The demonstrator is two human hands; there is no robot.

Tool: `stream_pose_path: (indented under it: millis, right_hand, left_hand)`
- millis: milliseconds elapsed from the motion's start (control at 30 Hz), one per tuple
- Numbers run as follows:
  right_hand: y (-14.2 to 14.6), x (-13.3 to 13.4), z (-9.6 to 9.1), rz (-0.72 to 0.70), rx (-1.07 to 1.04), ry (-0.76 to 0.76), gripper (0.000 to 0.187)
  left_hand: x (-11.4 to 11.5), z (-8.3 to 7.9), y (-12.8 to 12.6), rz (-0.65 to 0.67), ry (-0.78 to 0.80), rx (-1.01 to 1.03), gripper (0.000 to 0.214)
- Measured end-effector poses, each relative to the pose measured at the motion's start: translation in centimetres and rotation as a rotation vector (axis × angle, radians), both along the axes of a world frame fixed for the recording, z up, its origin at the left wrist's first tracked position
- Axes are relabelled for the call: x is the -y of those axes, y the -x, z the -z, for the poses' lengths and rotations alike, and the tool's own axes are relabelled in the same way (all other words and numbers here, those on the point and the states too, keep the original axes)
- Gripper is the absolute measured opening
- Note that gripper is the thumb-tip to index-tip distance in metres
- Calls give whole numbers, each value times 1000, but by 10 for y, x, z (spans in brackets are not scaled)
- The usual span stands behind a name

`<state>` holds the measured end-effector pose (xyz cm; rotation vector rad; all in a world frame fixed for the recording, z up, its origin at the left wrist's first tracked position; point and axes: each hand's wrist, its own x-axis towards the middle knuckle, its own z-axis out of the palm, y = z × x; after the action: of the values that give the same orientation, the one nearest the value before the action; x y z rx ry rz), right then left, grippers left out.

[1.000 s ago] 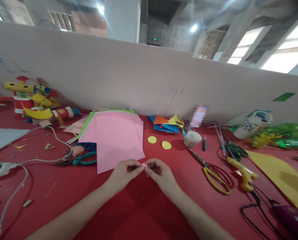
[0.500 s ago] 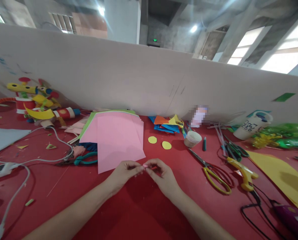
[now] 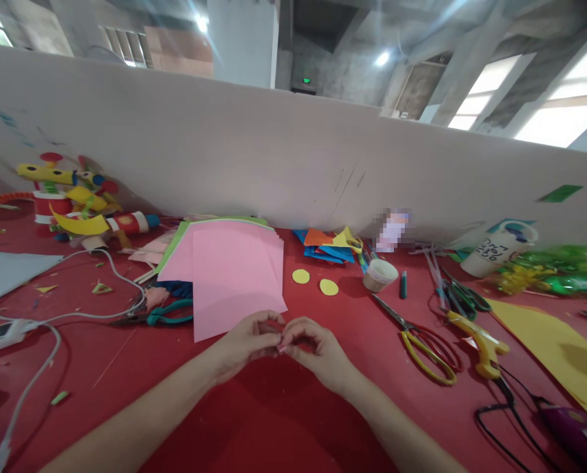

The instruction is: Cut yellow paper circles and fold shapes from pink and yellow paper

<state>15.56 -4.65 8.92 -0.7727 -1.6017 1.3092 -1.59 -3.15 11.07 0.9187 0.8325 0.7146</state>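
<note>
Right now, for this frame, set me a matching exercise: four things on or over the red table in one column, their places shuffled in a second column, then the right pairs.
Things
1. small pink piece
2. yellow-handled scissors
3. yellow circles
4. pink sheets

Places
A. flat on the red table, right of the right hand
B. stacked just beyond the left hand
C. pinched between fingertips of both hands
D. between the pink sheets and the white cup

Pairs: 1-C, 2-A, 3-D, 4-B

Tiny paper scrap [image 3: 280, 345], seemingly pink, mostly hidden between pinching fingertips [image 3: 272, 339]
</note>
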Motion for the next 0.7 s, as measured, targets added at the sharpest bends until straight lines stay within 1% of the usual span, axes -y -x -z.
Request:
stream_pose_path:
  millis: [67, 167, 200, 233, 267, 300, 333, 367, 467, 533, 633, 700]
  right_hand:
    - [1, -1, 0, 5, 3, -9, 4]
    - [-6, -9, -4, 0, 73, -28, 8]
    - [-14, -14, -7, 14, 149, -30, 10]
    - [-26, -19, -10, 68, 263, -29, 14]
    - [-41, -24, -13, 144, 443, -20, 17]
    - [-59, -28, -17, 255, 686, -17, 18]
    - [-78, -30, -19, 386, 976, -2, 17]
    - [-99, -32, -20, 474, 1093, 27, 17]
    - [-153, -27, -15, 662, 1335, 130, 17]
    - [-176, -21, -6, 700, 1441, 173, 14]
    - [-190, -16, 6, 731, 1551, 215, 14]
    - [-194, -16, 9, 752, 1593, 245, 16]
  left_hand:
    - [-2, 0, 2, 20, -36, -70, 30]
    - [-6, 2, 5, -5, -59, -149, 32]
    - [-7, 3, 5, -22, -62, -163, 33]
    - [-8, 4, 6, -40, -66, -172, 32]
    - [-9, 4, 6, -64, -71, -174, 32]
    - [-9, 4, 6, -89, -75, -169, 31]
    - [-10, 4, 6, -114, -77, -157, 31]
    - [-10, 4, 6, -135, -70, -140, 30]
    - [-12, 4, 7, -186, -17, -92, 25]
    - [-13, 5, 7, -210, 7, -70, 21]
    - [-15, 8, 10, -224, 0, -36, 16]
    - [-16, 9, 11, -225, -18, -23, 13]
